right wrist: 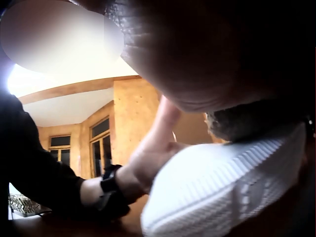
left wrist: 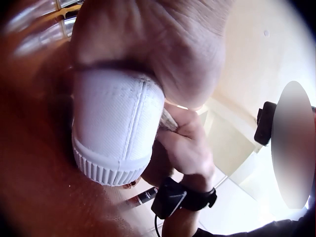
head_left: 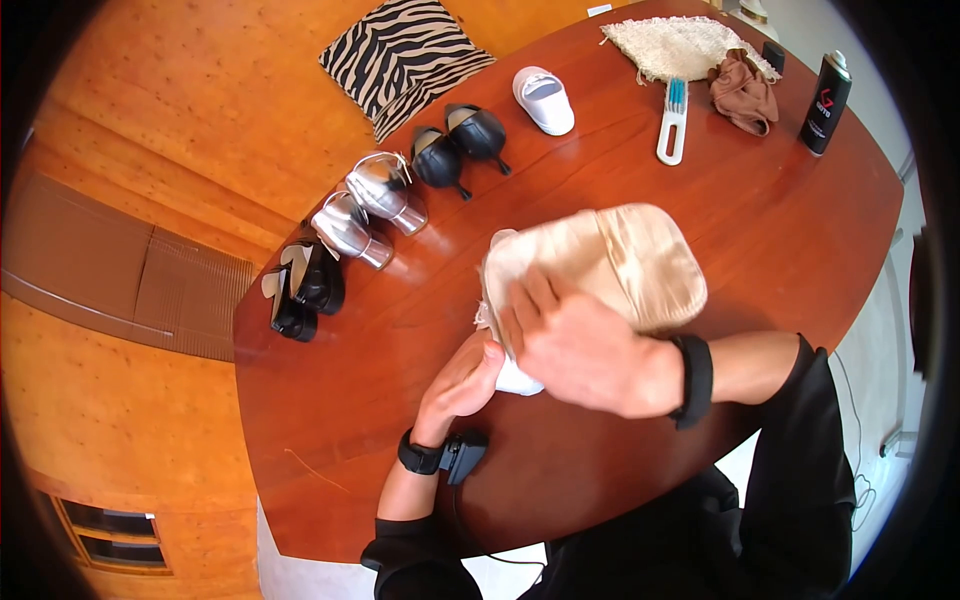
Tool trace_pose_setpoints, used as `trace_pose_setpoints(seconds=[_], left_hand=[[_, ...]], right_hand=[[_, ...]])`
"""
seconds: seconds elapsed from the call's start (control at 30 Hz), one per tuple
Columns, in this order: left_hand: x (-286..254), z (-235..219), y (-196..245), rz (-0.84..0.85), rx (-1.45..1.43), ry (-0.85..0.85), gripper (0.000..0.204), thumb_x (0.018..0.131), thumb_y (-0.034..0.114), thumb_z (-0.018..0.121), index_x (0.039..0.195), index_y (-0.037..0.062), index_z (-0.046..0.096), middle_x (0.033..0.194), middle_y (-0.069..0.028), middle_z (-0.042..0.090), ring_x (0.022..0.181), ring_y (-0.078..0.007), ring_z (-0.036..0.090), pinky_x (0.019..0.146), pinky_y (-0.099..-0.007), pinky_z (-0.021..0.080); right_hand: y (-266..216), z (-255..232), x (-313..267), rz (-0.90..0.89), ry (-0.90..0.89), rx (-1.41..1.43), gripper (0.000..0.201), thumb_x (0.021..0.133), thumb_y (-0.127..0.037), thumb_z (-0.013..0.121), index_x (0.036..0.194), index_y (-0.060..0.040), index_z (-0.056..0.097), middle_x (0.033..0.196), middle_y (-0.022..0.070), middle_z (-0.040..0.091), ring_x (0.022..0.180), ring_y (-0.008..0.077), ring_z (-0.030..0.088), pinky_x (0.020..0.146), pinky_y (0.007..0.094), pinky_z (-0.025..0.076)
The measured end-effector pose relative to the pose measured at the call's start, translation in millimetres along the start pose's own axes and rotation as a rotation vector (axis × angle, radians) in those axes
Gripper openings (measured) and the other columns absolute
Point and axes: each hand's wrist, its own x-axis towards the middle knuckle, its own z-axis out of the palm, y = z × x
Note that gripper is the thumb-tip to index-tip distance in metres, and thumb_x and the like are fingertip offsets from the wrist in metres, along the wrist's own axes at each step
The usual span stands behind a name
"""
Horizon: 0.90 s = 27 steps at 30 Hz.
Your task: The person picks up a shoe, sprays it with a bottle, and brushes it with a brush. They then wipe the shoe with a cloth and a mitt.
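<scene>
A white shoe (head_left: pixel 518 378) with a ribbed sole is largely hidden under a beige satin cloth (head_left: pixel 655 265) with rounded corners. My left hand (head_left: pixel 462 382) grips the shoe near its heel, and its fingers are partly hidden. In the left wrist view, that palm lies over the top of the shoe's heel (left wrist: pixel 116 118). My right hand (head_left: pixel 590 350), somewhat blurred, holds the satin cloth over the shoe with bent fingers. From the right wrist, a fuzzy grey edge (right wrist: pixel 232 123) shows between the hand and the white shoe (right wrist: pixel 212 182).
Black loafers (head_left: pixel 302 290), silver heels (head_left: pixel 365 210), black heels (head_left: pixel 458 145) and another white shoe (head_left: pixel 545 100) line the far edge. At the back right are a white-handled brush (head_left: pixel 673 125), a shaggy cream cloth (head_left: pixel 675 45), a brown cloth (head_left: pixel 743 92) and a black spray can (head_left: pixel 826 105).
</scene>
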Motion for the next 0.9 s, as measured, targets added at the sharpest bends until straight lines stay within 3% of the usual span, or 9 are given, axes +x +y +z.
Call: trace_pose_setpoints(seconds=[0.2,0.3,0.47,0.6,0.73,0.8,0.9], left_hand=[[-2.6,-4.0,-10.8,-0.020,0.064,0.025,0.092,0.080,0.077,0.012,0.101,-0.0036,0.051,0.081,-0.0131,0.056,0.072,-0.0264,0.052,0.066,-0.0342,0.044],[-3.4,-2.4,-2.1,-0.047,0.031,0.011,0.092,0.080,0.077,0.012,0.102,-0.0036,0.051,0.082,-0.0117,0.057,0.073,-0.0244,0.052,0.068,-0.0332,0.045],[-2.4,-1.8,1.2,-0.024,-0.013,-0.025,0.089,0.082,0.075,0.014,0.103,-0.0034,0.051,0.086,-0.0114,0.056,0.077,-0.0212,0.052,0.070,-0.0339,0.044],[-0.9,-0.4,4.9,-0.018,0.025,0.009,0.087,0.084,0.073,0.015,0.103,-0.0042,0.050,0.086,-0.0146,0.055,0.078,-0.0257,0.052,0.071,-0.0357,0.044],[-0.4,-2.0,-0.1,0.026,0.035,-0.013,0.086,0.085,0.072,0.014,0.094,-0.0046,0.052,0.084,-0.0173,0.055,0.075,-0.0317,0.050,0.069,-0.0381,0.043],[-1.6,-0.7,-0.1,0.020,0.027,0.000,0.086,0.085,0.072,0.013,0.092,-0.0044,0.052,0.084,-0.0176,0.056,0.075,-0.0321,0.050,0.069,-0.0384,0.043],[-2.6,-2.0,-10.8,0.019,0.070,0.023,0.087,0.084,0.073,0.012,0.090,-0.0040,0.052,0.084,-0.0179,0.056,0.075,-0.0324,0.051,0.069,-0.0385,0.043]], right_hand=[[-10.3,-14.4,-10.0,-0.107,-0.152,0.016,0.023,0.066,-0.015,0.058,0.077,0.0045,0.062,0.074,0.0127,0.056,0.073,0.0236,0.053,0.063,0.0283,0.045],[-4.7,3.4,-5.2,-0.047,-0.112,0.216,0.021,0.066,-0.014,0.058,0.076,0.0035,0.061,0.075,0.0129,0.056,0.075,0.0237,0.054,0.064,0.0285,0.046],[27.8,29.9,15.9,0.043,0.217,-0.021,0.021,0.068,-0.013,0.057,0.083,0.0019,0.060,0.090,0.0108,0.057,0.086,0.0216,0.055,0.070,0.0286,0.048],[40.7,39.7,18.9,0.074,0.237,-0.034,0.022,0.068,-0.013,0.057,0.085,0.0011,0.060,0.092,0.0097,0.057,0.088,0.0214,0.055,0.072,0.0286,0.048],[11.4,23.7,8.3,0.078,0.170,-0.122,0.020,0.067,-0.013,0.057,0.079,0.0034,0.060,0.079,0.0126,0.056,0.078,0.0232,0.053,0.066,0.0292,0.045],[-3.3,3.9,-0.5,0.017,0.022,0.024,0.022,0.066,-0.015,0.056,0.076,0.0045,0.060,0.075,0.0138,0.055,0.075,0.0247,0.052,0.064,0.0295,0.044],[-13.7,-1.9,-10.1,-0.047,-0.060,0.139,0.023,0.065,-0.015,0.057,0.077,0.0044,0.060,0.075,0.0141,0.055,0.075,0.0250,0.053,0.063,0.0296,0.045]])
